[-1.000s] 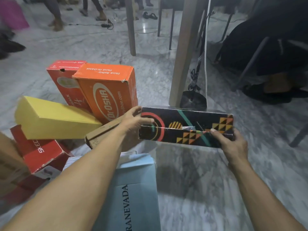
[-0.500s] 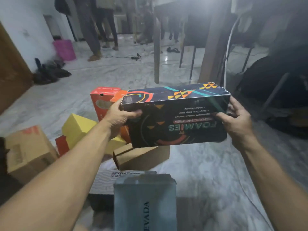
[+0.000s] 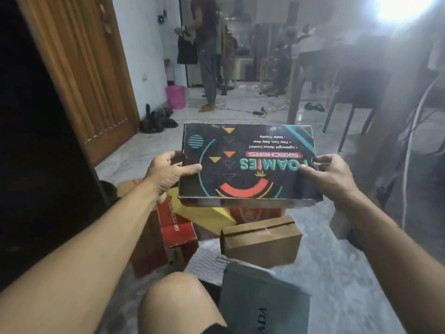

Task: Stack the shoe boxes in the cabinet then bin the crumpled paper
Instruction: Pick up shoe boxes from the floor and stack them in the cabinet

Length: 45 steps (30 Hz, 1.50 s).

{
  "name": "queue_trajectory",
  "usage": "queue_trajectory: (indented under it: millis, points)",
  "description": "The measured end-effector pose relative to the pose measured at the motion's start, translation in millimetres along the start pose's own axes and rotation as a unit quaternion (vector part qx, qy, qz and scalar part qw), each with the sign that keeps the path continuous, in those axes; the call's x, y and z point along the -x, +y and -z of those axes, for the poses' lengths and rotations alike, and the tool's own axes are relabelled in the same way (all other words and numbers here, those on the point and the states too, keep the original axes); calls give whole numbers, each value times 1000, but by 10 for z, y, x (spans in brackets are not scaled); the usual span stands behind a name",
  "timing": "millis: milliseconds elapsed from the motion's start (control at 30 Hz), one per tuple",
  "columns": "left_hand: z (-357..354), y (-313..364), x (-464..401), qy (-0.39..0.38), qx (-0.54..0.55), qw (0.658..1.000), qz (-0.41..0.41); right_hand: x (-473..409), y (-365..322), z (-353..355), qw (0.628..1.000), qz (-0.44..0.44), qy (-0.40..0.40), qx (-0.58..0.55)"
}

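A black shoe box (image 3: 248,165) with teal and red lettering is lifted well above the floor, its printed face tilted toward me and upside down. My left hand (image 3: 168,173) grips its left end and my right hand (image 3: 330,175) grips its right end. Below it on the marble floor lie a red box (image 3: 177,227), a yellow box (image 3: 204,216), a plain brown box (image 3: 261,241), an orange box (image 3: 255,214) partly hidden, and a grey-blue box (image 3: 262,300) near my knee. No crumpled paper shows.
A wooden door (image 3: 84,73) stands at left beside a dark opening (image 3: 31,141). A pink bin (image 3: 175,96) sits by the far wall. A person stands in the back. A table leg (image 3: 295,92) and chair (image 3: 356,97) are at right.
The black box has risen further and tipped its large printed face toward me. My view has swung up and left, bringing the door and dark opening into sight.
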State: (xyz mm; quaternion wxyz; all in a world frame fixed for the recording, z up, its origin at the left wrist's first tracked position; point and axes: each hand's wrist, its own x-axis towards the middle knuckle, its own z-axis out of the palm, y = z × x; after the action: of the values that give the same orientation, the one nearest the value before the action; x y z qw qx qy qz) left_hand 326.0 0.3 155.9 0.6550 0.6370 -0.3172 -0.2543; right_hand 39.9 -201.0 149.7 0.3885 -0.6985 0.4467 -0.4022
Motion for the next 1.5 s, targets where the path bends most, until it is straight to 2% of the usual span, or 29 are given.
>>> queue_trajectory:
  millis: [200,267,367,667,933,1233,1500]
  points:
    - [479,187,494,-57,-27,998,-3,278,-435,-272,988,54,-129,-62]
    - [639,238,619,-53,-39,998,3,421,-596,-297,972,81,-199,-91]
    - [840,306,805,-37,-59,998,-7,573,-786,-344,957,104,-264,-62]
    - [1392,480,1438,56,-97,994,5,955,-1233,-657,936,156,-316,-9]
    - [2081,459,2010,136,-101,985,31,1321,-1576,-1341,906,178,-384,17]
    - [2926,168,2505,232,-46,967,91,1714,-1944,-2502,858,191,-477,30]
    - [3722,-188,2878,379,-21,917,124,2090,-2210,-3777,812,225,-538,36]
